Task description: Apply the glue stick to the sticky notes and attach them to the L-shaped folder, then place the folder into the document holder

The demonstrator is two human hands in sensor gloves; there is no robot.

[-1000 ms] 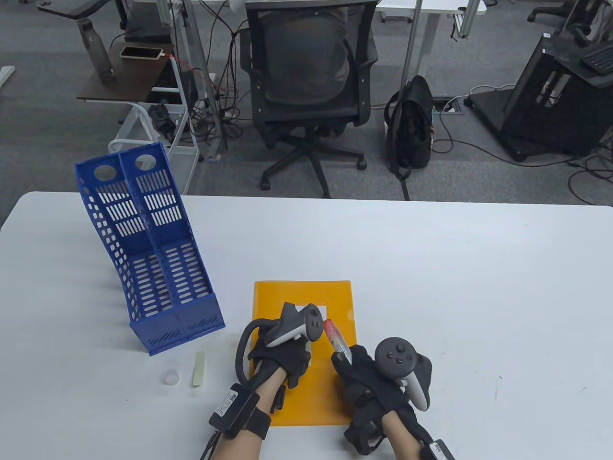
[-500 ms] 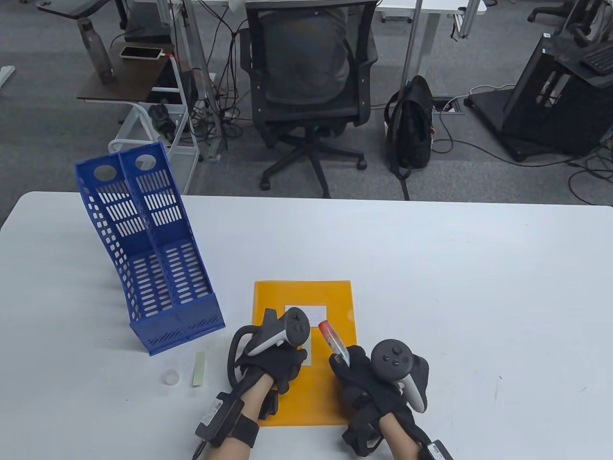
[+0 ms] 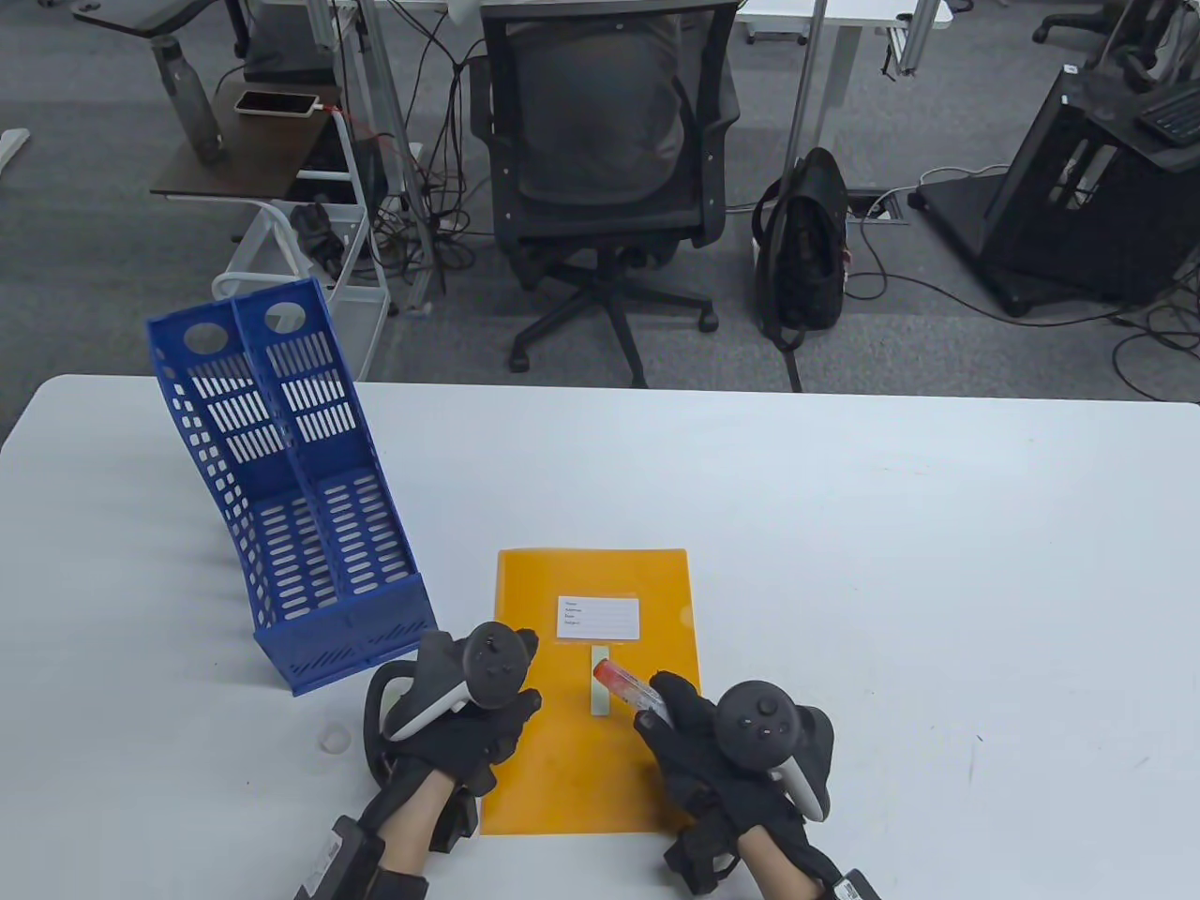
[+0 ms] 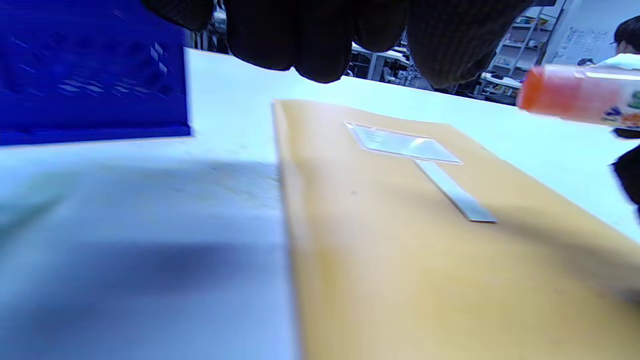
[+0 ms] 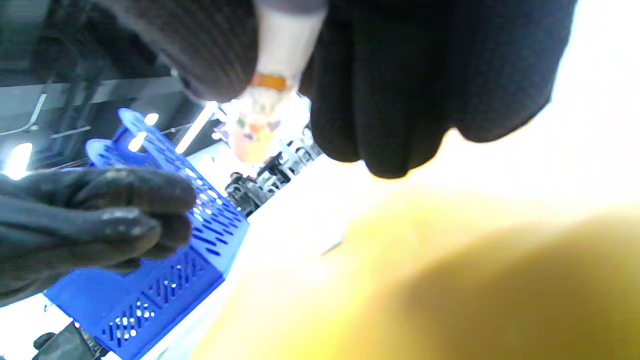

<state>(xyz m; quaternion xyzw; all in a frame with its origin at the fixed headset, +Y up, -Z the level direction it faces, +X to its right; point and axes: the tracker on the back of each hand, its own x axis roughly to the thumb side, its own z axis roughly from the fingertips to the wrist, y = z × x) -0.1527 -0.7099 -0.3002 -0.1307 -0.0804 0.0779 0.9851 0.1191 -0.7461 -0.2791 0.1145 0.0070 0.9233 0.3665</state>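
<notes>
An orange L-shaped folder [image 3: 562,769] lies flat near the table's front edge, with a white label [image 3: 598,618] on it. Just below the label lies a pale sticky note strip [image 3: 599,682], also seen in the left wrist view [image 4: 452,192]. My right hand [image 3: 670,717] grips a glue stick [image 3: 626,686] whose red end points at the strip from just above it. My left hand [image 3: 497,722] hovers at the folder's left edge, fingers loosely bent and holding nothing. The blue document holder [image 3: 291,497] stands to the left.
A small clear cap [image 3: 334,741] lies on the table left of my left hand. The holder's front wall [image 4: 90,75] is close beside that hand. An office chair [image 3: 605,159] and a backpack [image 3: 802,248] stand beyond the table's far edge.
My left hand slid back and left off the folder, uncovering the label and the sticky note strip. The right hand moved slightly left with the glue stick, its red end now over the strip.
</notes>
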